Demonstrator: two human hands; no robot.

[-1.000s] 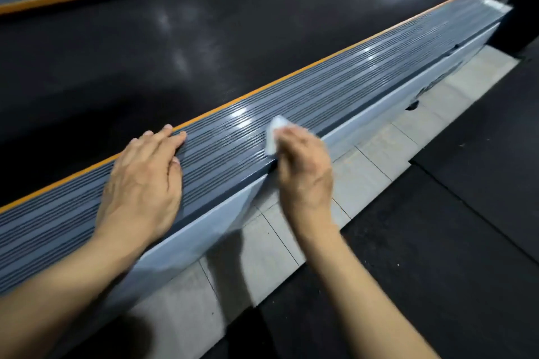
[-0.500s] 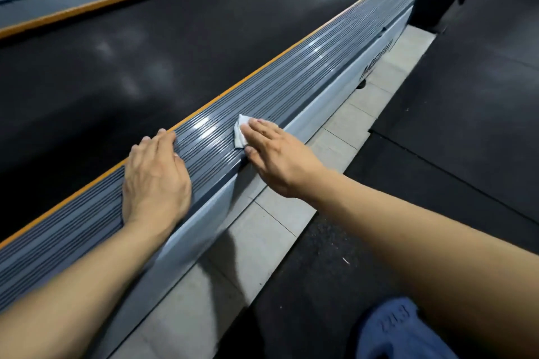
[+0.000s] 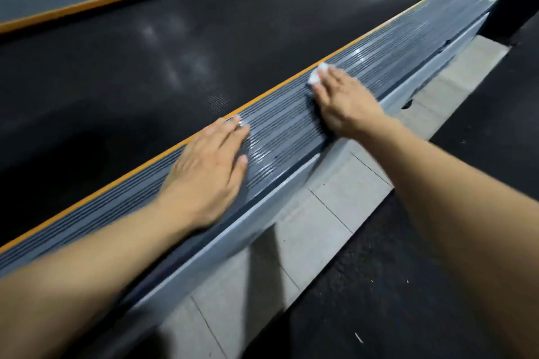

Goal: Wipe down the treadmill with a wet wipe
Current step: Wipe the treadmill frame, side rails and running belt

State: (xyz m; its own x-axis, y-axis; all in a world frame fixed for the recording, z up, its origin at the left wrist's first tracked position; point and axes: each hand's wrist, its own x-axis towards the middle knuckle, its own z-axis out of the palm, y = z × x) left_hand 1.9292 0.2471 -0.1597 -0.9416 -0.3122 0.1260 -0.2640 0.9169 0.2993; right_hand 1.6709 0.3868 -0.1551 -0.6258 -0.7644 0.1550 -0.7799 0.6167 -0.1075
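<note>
Rail (image 3: pixel 280 125): right hand (image 3: pixel 347 102), wipe (image 3: pixel 316 76) seemingly moved farther.

Right hand (image 3: pixel 344 105) presses white wipe (image 3: pixel 318 76) on ribbed treadmill side rail (image 3: pixel 280 128); left hand (image 3: pixel 210 172) flat on rail.

The scene is dimly and unevenly lit. Soft white glare patches are seen on the black treadmill belt (image 3: pixel 175 46), and sharper streaks of reflected light on the ribbed grey side rail (image 3: pixel 277 137). Dark shadows are cast onto the pale grey floor tiles (image 3: pixel 335 201) below the forearms. Motion blur is noted over both forearms and the rail's far end. Straight edges are bent by wide-angle distortion towards the frame's borders. Corners fall into murk.
</note>
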